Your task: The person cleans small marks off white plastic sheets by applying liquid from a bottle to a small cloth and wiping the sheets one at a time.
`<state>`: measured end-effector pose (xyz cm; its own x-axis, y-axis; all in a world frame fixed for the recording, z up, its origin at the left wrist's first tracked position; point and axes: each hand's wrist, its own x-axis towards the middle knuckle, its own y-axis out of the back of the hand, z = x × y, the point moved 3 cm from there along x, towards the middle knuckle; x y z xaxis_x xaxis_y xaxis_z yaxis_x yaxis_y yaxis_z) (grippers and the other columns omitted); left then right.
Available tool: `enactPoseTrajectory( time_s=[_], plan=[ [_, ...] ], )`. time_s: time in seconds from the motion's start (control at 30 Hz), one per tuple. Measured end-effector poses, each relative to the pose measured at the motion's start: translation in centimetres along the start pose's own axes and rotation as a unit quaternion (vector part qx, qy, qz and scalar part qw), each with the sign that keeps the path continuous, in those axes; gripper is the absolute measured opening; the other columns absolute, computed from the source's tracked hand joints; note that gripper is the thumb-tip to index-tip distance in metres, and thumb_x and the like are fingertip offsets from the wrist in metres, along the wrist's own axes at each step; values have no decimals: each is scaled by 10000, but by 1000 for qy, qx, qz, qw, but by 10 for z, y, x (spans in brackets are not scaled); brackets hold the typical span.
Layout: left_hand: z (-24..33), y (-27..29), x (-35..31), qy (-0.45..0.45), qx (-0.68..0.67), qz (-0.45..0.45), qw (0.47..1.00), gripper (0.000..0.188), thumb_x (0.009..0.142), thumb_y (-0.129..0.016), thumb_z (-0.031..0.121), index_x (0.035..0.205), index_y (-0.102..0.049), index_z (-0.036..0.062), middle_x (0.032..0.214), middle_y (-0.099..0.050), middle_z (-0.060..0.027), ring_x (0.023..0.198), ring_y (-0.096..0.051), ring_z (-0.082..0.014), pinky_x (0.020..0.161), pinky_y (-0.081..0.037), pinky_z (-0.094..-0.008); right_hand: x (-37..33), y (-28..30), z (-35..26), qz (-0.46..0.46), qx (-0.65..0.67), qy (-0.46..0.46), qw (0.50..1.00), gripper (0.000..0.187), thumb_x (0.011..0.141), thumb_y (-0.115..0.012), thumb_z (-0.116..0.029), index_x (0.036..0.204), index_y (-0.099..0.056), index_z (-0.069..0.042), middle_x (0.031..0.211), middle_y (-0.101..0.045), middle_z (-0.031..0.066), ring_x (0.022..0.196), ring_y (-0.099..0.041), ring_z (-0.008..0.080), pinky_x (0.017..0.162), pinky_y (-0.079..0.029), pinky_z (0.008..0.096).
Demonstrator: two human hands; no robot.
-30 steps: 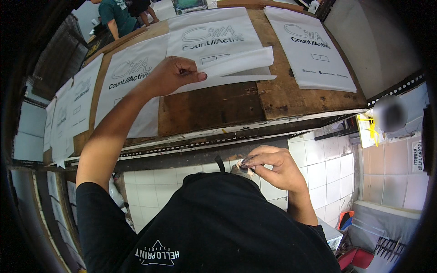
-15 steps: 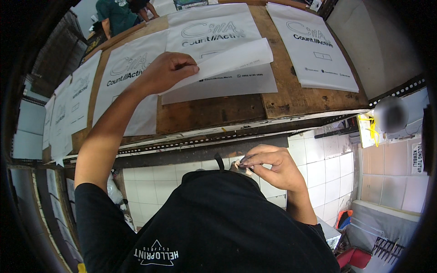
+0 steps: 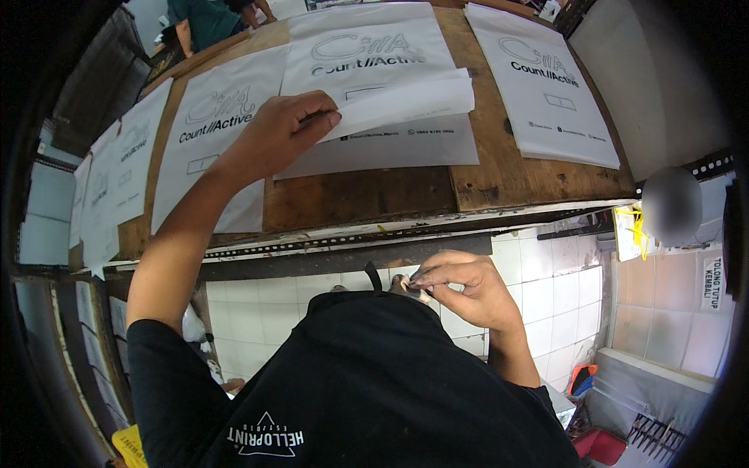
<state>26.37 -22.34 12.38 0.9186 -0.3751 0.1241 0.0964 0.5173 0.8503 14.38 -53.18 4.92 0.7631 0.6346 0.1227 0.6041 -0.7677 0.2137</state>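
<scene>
Two hands busy: left hand [image 3: 279,134] fingers pinching lifted white sheet [image 3: 406,101] mid-bench; right hand [image 3: 460,287] fingers closed on small item below bench [image 3: 538,175] front edge, kind unclear. Risk: creased sheet.

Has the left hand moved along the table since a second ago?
Cannot tell; the left hand holds the same sheet over the same printed stack.

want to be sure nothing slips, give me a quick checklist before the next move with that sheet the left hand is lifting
1. Left hand grips the lifted sheet at its left edge: ok.
2. Lifted sheet free of creases: ok, it curls smoothly.
3. Stack below lies flat on the wooden table: ok.
4. Only one sheet picked up: cannot tell.
5. Right hand free to help: not ok, it pinches something small at the black shirt.
6. Neighbouring sheets clear of the lifted one: ok.
</scene>
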Motion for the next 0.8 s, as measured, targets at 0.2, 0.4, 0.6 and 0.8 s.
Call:
enactPoseTrajectory(
  time_s=[0.2, 0.4, 0.6, 0.8],
  plan=[
    [-3, -7, 0, -40, -3, 50, 998, 234, 1022, -614, 238, 1024, -642, 6, 773, -652, -168, 656, -591, -289, 653, -475, -379, 3, 3, 2, -13, -5, -5, 1000, 181, 865, -670, -8, 1013, -774, -20, 1022, -753, 121, 940, -732, 254, 825, -570, 350],
    [1, -4, -2, -1, 20, 17, 1000, 253, 1043, -576, 238, 1067, -630, -7, 899, -665, -165, 798, -654, -260, 749, -508, -381, 8, 6, 2, -28, 10, 0, 1000, 189, 867, -672, -3, 1022, -776, -29, 1021, -751, 122, 940, -730, 257, 814, -568, 349],
    [6, -4, -5, 2, 50, 27, 998, 272, 1047, -564, 260, 1068, -626, -3, 884, -654, -185, 776, -648, -281, 741, -505, -383, 9, 9, 6, -38, 3, 7, 999, 188, 873, -671, -9, 1024, -779, -33, 1014, -751, 121, 933, -730, 263, 805, -569, 355],
    [9, -8, -6, -12, 50, 61, 997, 245, 1035, -586, 262, 1057, -643, 24, 832, -677, -181, 732, -656, -353, 702, -508, -419, 8, 15, 7, -49, 11, 16, 999, 187, 879, -663, -12, 1025, -778, -30, 1008, -751, 125, 925, -730, 266, 805, -570, 360]
  ],
)
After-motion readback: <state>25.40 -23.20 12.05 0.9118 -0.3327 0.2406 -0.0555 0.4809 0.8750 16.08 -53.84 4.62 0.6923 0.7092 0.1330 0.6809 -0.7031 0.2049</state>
